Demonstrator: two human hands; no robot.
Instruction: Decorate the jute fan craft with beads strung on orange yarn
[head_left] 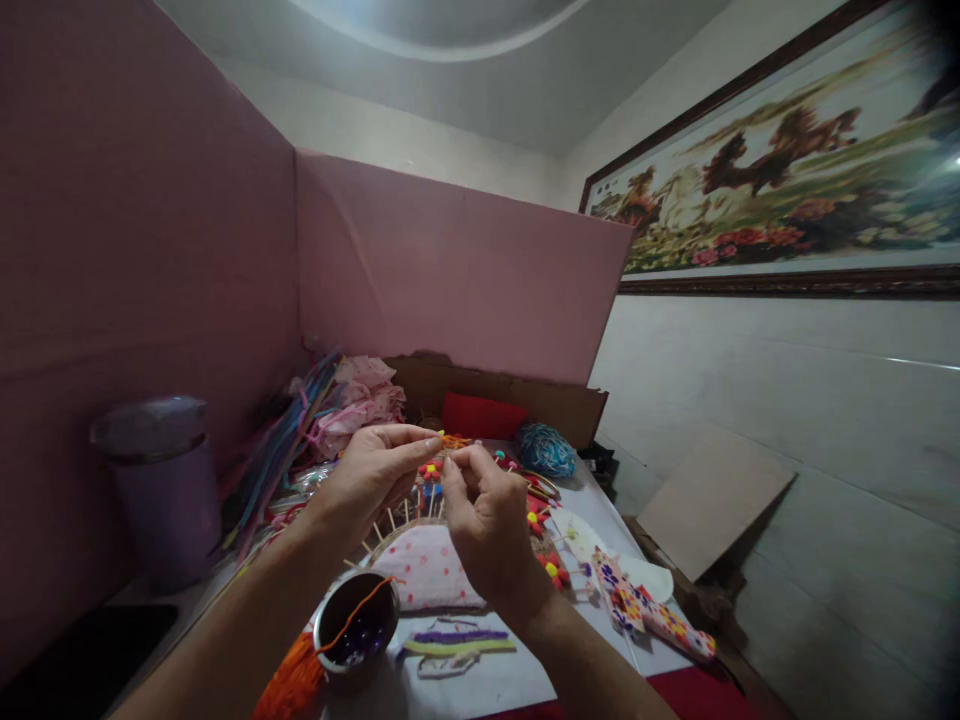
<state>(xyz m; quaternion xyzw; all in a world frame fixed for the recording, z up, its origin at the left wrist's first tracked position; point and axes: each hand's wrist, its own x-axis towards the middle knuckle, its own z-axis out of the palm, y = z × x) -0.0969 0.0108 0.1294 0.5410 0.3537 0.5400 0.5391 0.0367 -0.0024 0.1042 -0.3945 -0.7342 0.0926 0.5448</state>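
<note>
My left hand [371,475] and my right hand [484,515] are raised together above a cluttered craft table [517,680]. Both pinch a small orange piece [452,440] of thread or pipe cleaner between fingertips. An orange thread [360,605] runs down from there over a small metal bowl [355,620] to an orange tassel bundle [292,680]. Under my hands lies a white dotted fabric pad [427,570] ringed with upright wooden sticks [390,520], with small red and yellow flowers [538,520] beside it.
A bundle of coloured pipe cleaners [289,440] and pink fabric [360,395] lie at the back left. A blue yarn ball [545,450], a red cushion [480,415], a lidded bin [161,480] and pink partition walls [450,260] surround the table. Beaded strips [652,615] lie right.
</note>
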